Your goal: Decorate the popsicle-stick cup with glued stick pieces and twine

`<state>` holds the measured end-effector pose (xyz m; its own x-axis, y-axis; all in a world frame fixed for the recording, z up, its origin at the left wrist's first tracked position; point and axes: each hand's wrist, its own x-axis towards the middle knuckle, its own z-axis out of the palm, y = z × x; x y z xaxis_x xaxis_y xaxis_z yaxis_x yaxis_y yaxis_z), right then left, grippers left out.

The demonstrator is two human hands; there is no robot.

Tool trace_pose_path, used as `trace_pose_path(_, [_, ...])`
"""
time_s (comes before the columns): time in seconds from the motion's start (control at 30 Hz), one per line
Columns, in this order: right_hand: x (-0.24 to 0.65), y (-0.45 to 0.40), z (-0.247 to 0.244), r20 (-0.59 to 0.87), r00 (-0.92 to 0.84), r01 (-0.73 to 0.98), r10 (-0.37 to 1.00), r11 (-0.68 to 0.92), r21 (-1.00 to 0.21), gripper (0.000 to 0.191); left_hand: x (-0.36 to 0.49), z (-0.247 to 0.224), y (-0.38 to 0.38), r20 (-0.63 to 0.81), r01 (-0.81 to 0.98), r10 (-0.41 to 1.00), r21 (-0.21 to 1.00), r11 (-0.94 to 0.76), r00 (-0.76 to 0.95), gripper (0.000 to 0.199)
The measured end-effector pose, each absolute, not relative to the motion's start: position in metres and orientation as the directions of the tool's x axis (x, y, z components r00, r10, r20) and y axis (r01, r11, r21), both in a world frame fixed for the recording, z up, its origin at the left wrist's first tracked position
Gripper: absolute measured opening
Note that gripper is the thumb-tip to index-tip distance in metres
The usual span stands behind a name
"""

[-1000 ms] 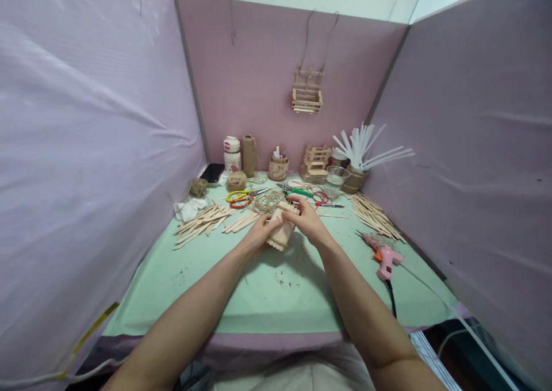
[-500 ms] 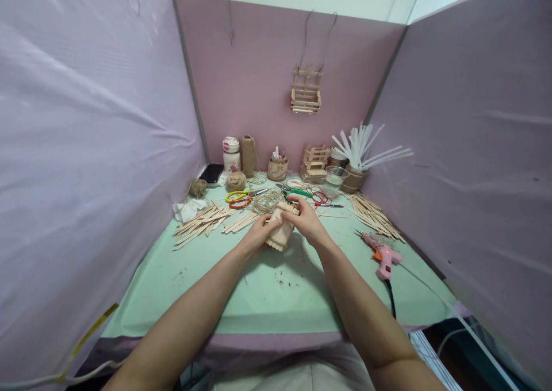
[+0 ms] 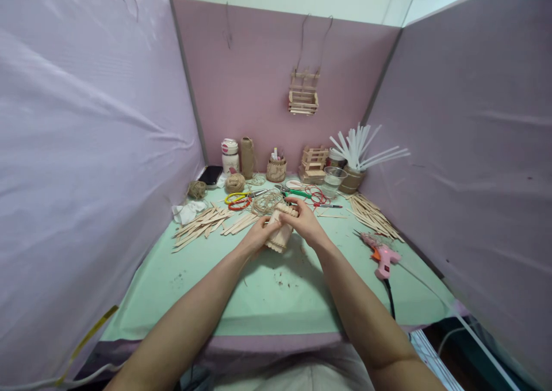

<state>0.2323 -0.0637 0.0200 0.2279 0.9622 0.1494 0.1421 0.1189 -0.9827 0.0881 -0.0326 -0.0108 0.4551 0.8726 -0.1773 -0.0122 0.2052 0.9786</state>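
Between my hands, over the middle of the table, is a small holder made of pale craft sticks [image 3: 279,238], tilted, with rows of rounded stick ends along its edges. My left hand [image 3: 260,233] grips its left side, the thumb lying across the near face. On the upper right, my right hand [image 3: 304,218] holds it with the thumb on the front and fingers curled over the far edge. The fingertips behind the holder are hidden. Just beyond it lies a loose tangle of twine [image 3: 266,201].
A pink glue gun [image 3: 383,257] with a cord rests at the right. Stick piles lie left [image 3: 202,225] and right [image 3: 374,215]. Behind are yellow-handled pliers [image 3: 236,198], a twine ball [image 3: 235,183], a plastic cup [image 3: 334,179] and a pot of glue sticks [image 3: 352,179]. A stick swing [image 3: 303,99] hangs behind.
The view has shifted slightly. Both hands keep their hold on the craft-stick holder, which stays in nearly the same place and tilt.
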Motion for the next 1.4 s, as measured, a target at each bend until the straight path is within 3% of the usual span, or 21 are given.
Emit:
trace_pose_path(0.37, [0.230, -0.065, 0.022, 0.154, 0.209, 0.112, 0.966, 0.133, -0.985, 0.059, 0.085, -0.008, -0.033, -0.106, 0.046, 0.901, 0.994, 0.095, 0.421, 0.054])
trace_pose_path(0.67, [0.230, -0.067, 0.023, 0.153, 0.217, 0.101, 0.964, 0.133, -0.986, 0.058, 0.085, -0.010, -0.033, -0.099, -0.003, 0.892, 0.994, 0.111, 0.440, 0.054])
trace_pose_path(0.87, [0.230, -0.066, 0.021, 0.153, 0.232, 0.083, 0.961, 0.138, -0.987, 0.057, 0.086, -0.006, -0.034, -0.165, -0.015, 0.879, 0.981, 0.192, 0.447, 0.053])
trace_pose_path(1.13, [0.231, -0.069, 0.027, 0.115, 0.295, 0.028, 0.948, 0.112, -0.993, 0.042, 0.086, 0.000, -0.038, -0.301, -0.082, 0.789, 0.911, 0.403, 0.535, 0.054])
trace_pose_path(1.4, [0.228, -0.072, 0.029, 0.178, 0.294, 0.059, 0.939, 0.168, -0.984, 0.036, 0.088, -0.004, -0.036, -0.269, -0.071, 0.812, 0.932, 0.354, 0.518, 0.054])
